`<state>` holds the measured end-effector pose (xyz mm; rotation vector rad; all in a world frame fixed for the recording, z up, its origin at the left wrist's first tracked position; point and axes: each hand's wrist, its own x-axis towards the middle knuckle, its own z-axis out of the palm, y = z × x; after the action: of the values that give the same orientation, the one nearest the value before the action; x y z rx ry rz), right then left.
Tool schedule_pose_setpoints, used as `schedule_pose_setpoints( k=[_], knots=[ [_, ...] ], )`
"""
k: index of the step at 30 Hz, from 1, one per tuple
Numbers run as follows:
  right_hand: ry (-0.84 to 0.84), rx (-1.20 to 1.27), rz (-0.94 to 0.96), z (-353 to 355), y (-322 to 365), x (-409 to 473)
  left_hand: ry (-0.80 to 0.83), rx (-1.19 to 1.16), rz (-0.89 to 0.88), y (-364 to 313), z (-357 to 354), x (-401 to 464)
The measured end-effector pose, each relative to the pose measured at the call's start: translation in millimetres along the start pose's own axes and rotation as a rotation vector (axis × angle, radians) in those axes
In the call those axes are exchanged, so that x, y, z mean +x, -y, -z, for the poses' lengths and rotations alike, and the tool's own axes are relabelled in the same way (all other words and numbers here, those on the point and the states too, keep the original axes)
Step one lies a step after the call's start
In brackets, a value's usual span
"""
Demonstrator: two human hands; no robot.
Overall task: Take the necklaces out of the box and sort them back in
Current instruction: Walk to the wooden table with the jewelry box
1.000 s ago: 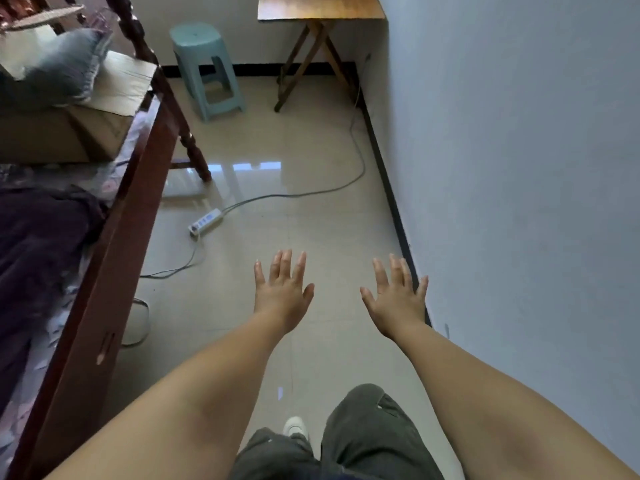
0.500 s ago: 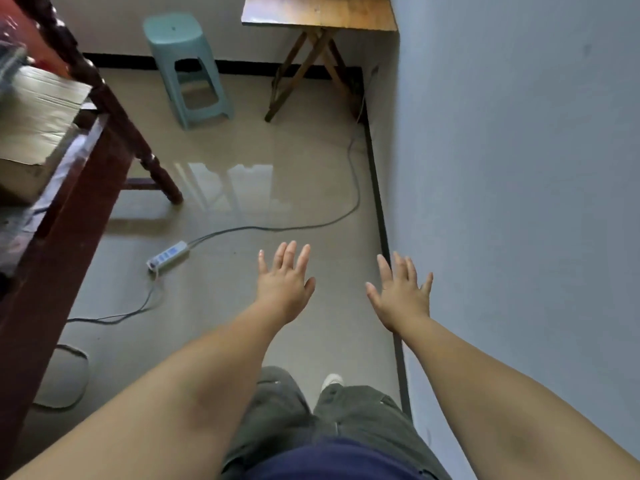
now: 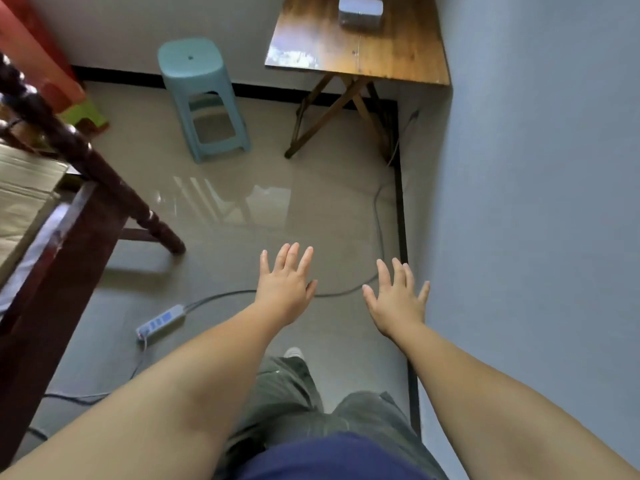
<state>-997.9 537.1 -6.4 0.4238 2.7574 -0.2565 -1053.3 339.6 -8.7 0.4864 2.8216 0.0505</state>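
Two hands are in the head view, both yours, stretched forward over the tiled floor [image 3: 242,216] with the backs up. Your left hand [image 3: 284,291] has its fingers [image 3: 290,255] straight and slightly spread, holding nothing. Your right hand [image 3: 397,300] is beside it, a gap between the two, its fingers [image 3: 398,271] likewise splayed and empty, close to the grey wall [image 3: 536,202].

A grey box [image 3: 360,11] sits on the wooden desk [image 3: 363,50] at the far end of the room, in the corner against the wall. It is well apart from both sets of fingers, beyond them and above them in the picture, with open floor between. You cannot tell from here whether it is open or what it holds; no necklace can be made out.

A teal plastic stool [image 3: 202,95] stands left of the desk. A power strip [image 3: 161,322] lies on the floor left of your left forearm, its cable running under your hands toward the wall. A dark wooden bed frame [image 3: 69,237] runs along the left edge, with a cardboard box [image 3: 24,199] on it.
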Motion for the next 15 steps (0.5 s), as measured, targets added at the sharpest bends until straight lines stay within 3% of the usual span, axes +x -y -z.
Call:
schedule_pose_setpoints(
  k=[10,15],
  knots=[
    [-0.003,-0.011,-0.005,77.1,8.7,217.3,-0.004,0.02,-0.071,4.8,57.6,227.3],
    [-0.013,-0.03,0.038,129.4,-9.1,341.1,0.004,-0.036,-0.004,-10.2,92.8,347.1]
  ],
)
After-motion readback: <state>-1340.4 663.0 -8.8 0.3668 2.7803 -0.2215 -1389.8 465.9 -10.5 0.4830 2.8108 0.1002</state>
